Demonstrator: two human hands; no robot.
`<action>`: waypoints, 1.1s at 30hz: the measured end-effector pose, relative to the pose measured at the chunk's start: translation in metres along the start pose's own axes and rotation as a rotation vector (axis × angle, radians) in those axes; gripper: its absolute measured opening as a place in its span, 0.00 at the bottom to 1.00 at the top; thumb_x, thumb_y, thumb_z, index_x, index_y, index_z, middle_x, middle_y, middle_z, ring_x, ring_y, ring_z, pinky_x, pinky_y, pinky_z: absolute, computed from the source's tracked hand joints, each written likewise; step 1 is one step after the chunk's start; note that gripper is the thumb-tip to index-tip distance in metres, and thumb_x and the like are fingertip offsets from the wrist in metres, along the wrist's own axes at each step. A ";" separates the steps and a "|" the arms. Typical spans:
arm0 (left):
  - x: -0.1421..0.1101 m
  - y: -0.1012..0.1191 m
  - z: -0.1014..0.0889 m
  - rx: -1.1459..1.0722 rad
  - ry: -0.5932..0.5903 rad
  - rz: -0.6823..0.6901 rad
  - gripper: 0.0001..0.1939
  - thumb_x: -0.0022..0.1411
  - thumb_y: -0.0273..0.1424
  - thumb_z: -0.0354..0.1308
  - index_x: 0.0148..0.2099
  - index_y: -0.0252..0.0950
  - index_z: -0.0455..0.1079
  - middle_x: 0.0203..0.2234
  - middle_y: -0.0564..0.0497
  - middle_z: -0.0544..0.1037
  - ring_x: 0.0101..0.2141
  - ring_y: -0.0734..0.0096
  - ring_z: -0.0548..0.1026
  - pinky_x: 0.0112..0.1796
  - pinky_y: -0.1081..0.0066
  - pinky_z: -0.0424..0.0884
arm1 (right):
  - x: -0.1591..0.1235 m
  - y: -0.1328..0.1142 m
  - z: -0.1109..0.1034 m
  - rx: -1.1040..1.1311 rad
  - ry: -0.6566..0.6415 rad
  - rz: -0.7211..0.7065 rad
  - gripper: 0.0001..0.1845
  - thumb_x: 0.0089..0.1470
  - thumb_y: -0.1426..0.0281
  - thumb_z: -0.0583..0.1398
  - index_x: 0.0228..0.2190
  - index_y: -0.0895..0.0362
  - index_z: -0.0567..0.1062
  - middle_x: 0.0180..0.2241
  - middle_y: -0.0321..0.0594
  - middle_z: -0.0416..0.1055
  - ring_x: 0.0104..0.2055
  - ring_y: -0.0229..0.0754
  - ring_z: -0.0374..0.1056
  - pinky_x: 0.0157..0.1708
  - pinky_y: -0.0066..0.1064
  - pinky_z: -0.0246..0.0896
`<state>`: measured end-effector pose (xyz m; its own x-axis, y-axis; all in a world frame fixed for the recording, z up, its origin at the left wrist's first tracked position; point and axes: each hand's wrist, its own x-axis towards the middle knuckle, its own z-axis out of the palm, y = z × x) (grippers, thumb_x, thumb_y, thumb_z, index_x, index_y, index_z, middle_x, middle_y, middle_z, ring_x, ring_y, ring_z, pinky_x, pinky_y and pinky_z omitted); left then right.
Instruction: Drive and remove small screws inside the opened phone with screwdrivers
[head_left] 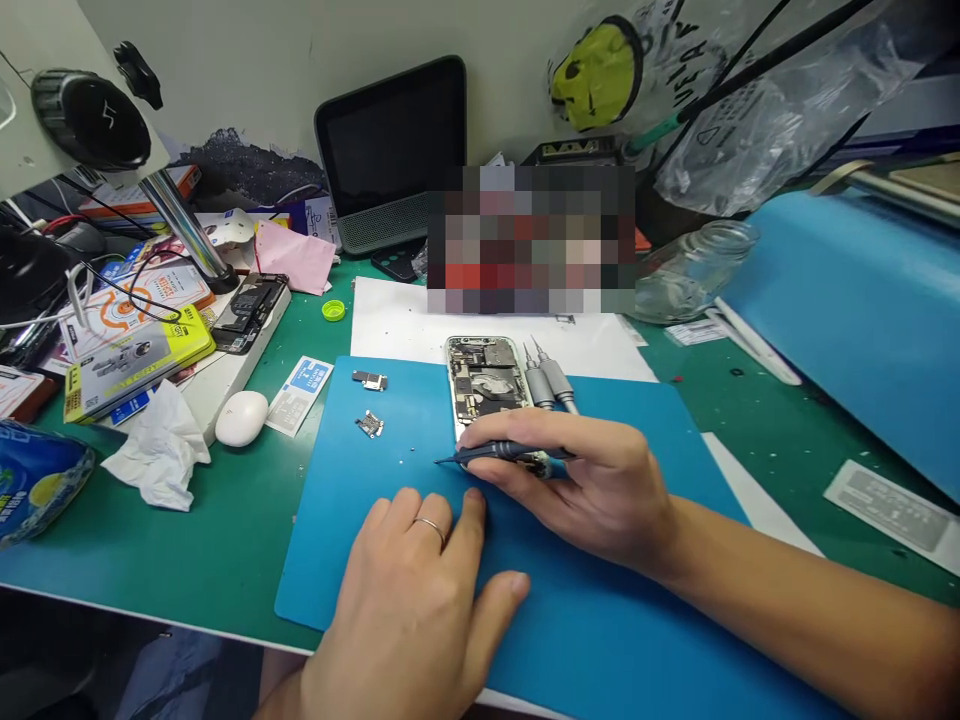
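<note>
Opened phone (484, 385) lies on the blue mat (637, 630), face up, innards showing, long axis running away from the person. From where I stand, it sits just beyond and partly under the right hand (581, 470), which hides much of its near end; can't tell if skin touches it. Right hand is the nearer one.

Right grip: thumb and fingers pinched closed on a dark pointed tool (510, 452), maybe tweezers. Tool runs crosswise to the phone, its tip out past the phone's left edge, over the mat. Contact with mat: can't tell. Tiny speck (412, 449) just left of the tip.

Left hand (420, 600) rests palm down, closer to the person, index fingertip just short of the tool, thumb spread, fingers loose; nothing visible in that grip.

Farther left on the mat: metal bracket (370, 380), with a small board (370, 424) nearer the person. Two grey screwdrivers (551, 380) lie right beside the phone. Green worktop (247, 560) under everything.
</note>
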<state>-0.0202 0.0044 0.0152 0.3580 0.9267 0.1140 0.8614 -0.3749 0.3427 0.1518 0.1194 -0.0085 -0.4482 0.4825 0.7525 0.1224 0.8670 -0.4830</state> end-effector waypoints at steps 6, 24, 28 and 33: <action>0.000 -0.007 -0.003 -0.001 0.048 0.027 0.18 0.80 0.36 0.51 0.64 0.33 0.70 0.40 0.44 0.77 0.37 0.51 0.74 0.38 0.53 0.72 | -0.001 0.001 -0.001 0.072 0.083 -0.017 0.21 0.62 0.74 0.66 0.53 0.48 0.69 0.38 0.37 0.83 0.36 0.41 0.82 0.37 0.32 0.83; 0.013 -0.016 0.001 -0.031 0.310 -0.001 0.09 0.81 0.31 0.52 0.56 0.40 0.72 0.40 0.50 0.75 0.38 0.61 0.72 0.39 0.63 0.66 | -0.002 -0.010 -0.010 0.214 0.183 0.044 0.17 0.66 0.73 0.63 0.52 0.51 0.66 0.34 0.36 0.76 0.33 0.37 0.76 0.32 0.28 0.78; 0.014 -0.015 0.000 -0.028 0.300 0.000 0.08 0.81 0.31 0.52 0.54 0.40 0.72 0.39 0.51 0.76 0.38 0.61 0.72 0.39 0.63 0.66 | -0.001 -0.012 -0.012 0.244 0.170 0.085 0.14 0.65 0.73 0.64 0.49 0.53 0.68 0.34 0.37 0.76 0.33 0.36 0.76 0.31 0.27 0.77; 0.015 -0.012 -0.001 -0.056 0.280 -0.036 0.08 0.81 0.31 0.52 0.52 0.42 0.72 0.40 0.52 0.77 0.38 0.61 0.73 0.39 0.63 0.65 | -0.003 -0.011 -0.011 0.282 0.182 0.088 0.17 0.65 0.74 0.64 0.52 0.50 0.66 0.35 0.35 0.76 0.34 0.37 0.76 0.31 0.27 0.77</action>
<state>-0.0257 0.0234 0.0133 0.2077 0.9131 0.3508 0.8476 -0.3471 0.4014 0.1610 0.1098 -0.0004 -0.2787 0.5904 0.7575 -0.1072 0.7647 -0.6354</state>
